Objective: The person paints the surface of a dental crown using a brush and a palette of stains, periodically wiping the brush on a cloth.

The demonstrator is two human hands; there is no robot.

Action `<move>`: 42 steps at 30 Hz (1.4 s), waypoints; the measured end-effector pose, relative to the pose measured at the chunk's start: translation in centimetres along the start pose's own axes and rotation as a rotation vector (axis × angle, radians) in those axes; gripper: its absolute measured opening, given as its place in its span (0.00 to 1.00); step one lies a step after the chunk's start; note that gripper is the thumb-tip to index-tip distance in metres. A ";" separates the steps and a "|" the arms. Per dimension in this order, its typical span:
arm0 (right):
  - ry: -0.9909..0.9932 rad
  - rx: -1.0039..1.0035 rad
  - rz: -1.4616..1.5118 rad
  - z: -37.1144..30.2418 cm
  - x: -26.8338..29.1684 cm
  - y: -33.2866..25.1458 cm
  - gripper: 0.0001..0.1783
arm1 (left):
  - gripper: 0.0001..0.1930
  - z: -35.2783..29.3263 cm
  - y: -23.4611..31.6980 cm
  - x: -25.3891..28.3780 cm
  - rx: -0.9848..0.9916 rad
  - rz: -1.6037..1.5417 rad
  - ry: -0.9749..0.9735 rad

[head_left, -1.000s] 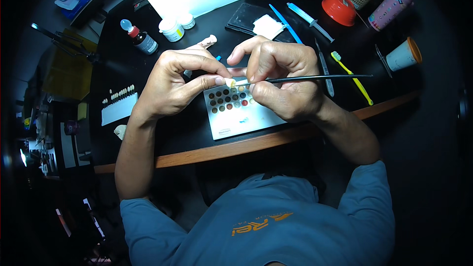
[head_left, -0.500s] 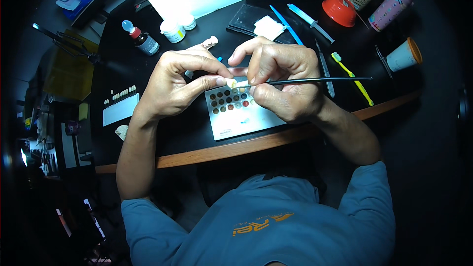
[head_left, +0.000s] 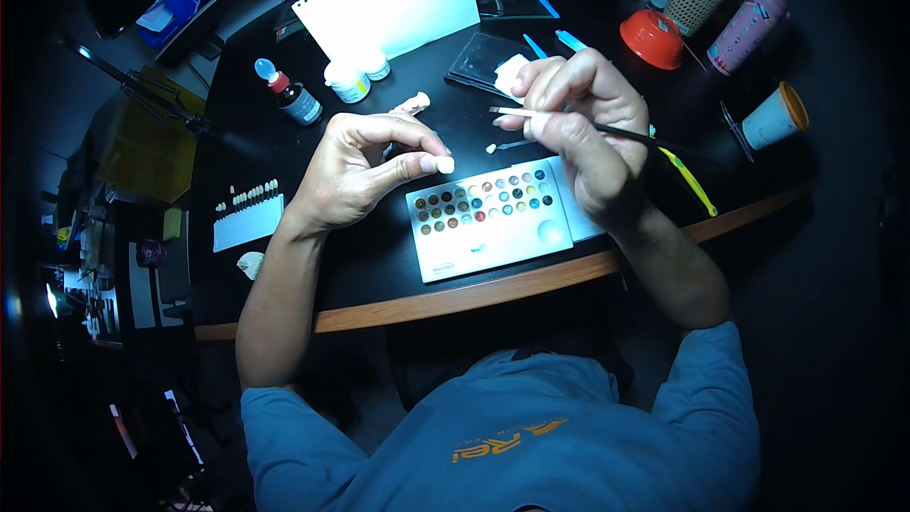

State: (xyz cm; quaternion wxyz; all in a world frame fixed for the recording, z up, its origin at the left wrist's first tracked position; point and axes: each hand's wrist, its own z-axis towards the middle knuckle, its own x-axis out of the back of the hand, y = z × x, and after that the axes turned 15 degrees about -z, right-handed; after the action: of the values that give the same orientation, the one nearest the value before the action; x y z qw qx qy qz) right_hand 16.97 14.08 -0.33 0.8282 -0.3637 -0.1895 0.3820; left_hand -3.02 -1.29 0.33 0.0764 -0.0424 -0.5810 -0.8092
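Note:
Between thumb and forefinger, my left hand pinches a small cream-white tooth crown. A slim paintbrush with a dark handle is gripped in my right hand. Its brush end points left, up and to the right of the crown, and does not touch it. Below both hands lies a white palette with rows of small round wells in browns, reds, yellows and dark tones. Another small pale tooth-like piece lies on the black table just beyond the palette, beside a thin grey tool.
Tooth samples on a white block stand at left. Behind my hands are a dropper bottle, white jars and a spiral pad. At right are a yellow toothbrush, red bowl, pink tumbler and cup.
My right hand has drawn the paintbrush up and right, away from the crown, uncovering more of the palette. My left hand keeps its pinch on the crown. The whole view has shifted slightly.

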 end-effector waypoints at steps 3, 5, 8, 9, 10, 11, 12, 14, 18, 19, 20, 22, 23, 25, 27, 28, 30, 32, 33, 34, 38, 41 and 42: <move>0.140 -0.113 -0.103 0.7 0.6 -0.9 0.06 | 0.02 -0.1 -0.2 0.3 -0.006 -0.038 0.011; 0.161 -0.106 -0.212 1.4 1.6 -1.0 0.09 | 0.02 0.0 -0.3 0.3 -0.012 -0.062 0.021; 0.103 -0.151 -0.344 3.3 3.0 -0.6 0.13 | 0.03 0.0 -0.4 0.3 -0.058 -0.050 0.056; 0.032 -0.144 -0.462 4.3 3.5 -0.8 0.12 | 0.04 0.0 -0.1 0.2 -0.019 -0.059 0.117; -0.041 -0.139 -0.575 5.2 3.9 -0.6 0.11 | 0.05 -0.1 0.0 0.2 0.026 -0.068 0.183; -0.042 -0.136 -0.580 6.0 4.5 -0.2 0.11 | 0.07 -0.1 0.1 0.2 0.027 -0.054 0.191; -0.131 -0.129 -0.729 6.7 5.1 0.6 0.10 | 0.07 -0.1 0.1 0.1 0.022 -0.056 0.191; -0.223 -0.120 -0.882 7.2 5.6 2.1 0.08 | 0.06 0.1 -0.2 0.0 -0.004 -0.102 0.270; -0.299 -0.167 -1.186 6.1 5.8 4.9 0.02 | 0.07 0.2 -0.4 0.0 -0.006 -0.035 0.320; -0.315 -0.194 -1.174 5.9 5.9 5.0 0.02 | 0.07 0.1 -0.4 0.0 -0.007 -0.036 0.323; -0.332 -0.222 -1.162 5.7 5.9 5.1 0.02 | 0.07 0.1 -0.4 0.1 -0.004 0.011 0.325; -0.307 -0.236 -1.140 5.9 6.1 5.2 0.03 | 0.07 0.0 -0.3 0.1 -0.002 0.053 0.331; -0.278 -0.250 -1.117 6.0 6.2 5.2 0.03 | 0.07 0.0 -0.2 0.0 0.007 0.071 0.326; -0.303 -0.236 -1.112 5.8 5.7 5.0 0.03 | 0.07 0.0 -0.2 -0.1 0.016 0.087 0.325; -0.324 -0.222 -1.106 5.8 5.2 5.5 0.03 | 0.07 0.0 -0.2 -0.2 0.028 0.112 0.321; -0.331 -0.011 -1.097 5.6 5.0 6.6 0.04 | 0.07 0.1 -0.2 -0.4 0.027 0.112 0.318; -0.334 0.200 -1.080 5.5 4.5 7.7 0.05 | 0.07 0.1 -0.3 -0.4 0.018 0.086 0.326; -0.411 0.038 -1.024 5.5 3.8 8.1 0.06 | 0.07 0.0 -0.4 -0.3 0.021 0.059 0.328; -0.410 0.074 -1.022 5.6 3.9 8.0 0.06 | 0.07 0.0 -0.4 -0.3 0.022 0.029 0.328; -0.409 0.077 -1.018 5.7 3.9 7.7 0.06 | 0.07 0.0 -0.4 -0.3 0.024 0.034 0.330; -0.416 0.020 -1.066 5.6 3.8 7.5 0.07 | 0.06 0.0 -0.6 -0.3 -0.045 -0.087 0.325; -0.406 0.059 -1.011 5.4 4.0 8.4 0.07 | 0.06 0.1 -0.7 -0.3 -0.056 -0.154 0.315; -0.410 0.057 -0.985 5.3 4.2 8.7 0.07 | 0.06 0.2 -0.8 -0.3 -0.063 -0.166 0.310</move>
State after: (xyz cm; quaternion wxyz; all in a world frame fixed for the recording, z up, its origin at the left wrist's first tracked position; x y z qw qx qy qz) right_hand 12.17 23.57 -3.19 0.8650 -0.1269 -0.4852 0.0160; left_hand -2.83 -0.87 -0.38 0.0965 0.1285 -0.5380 -0.8275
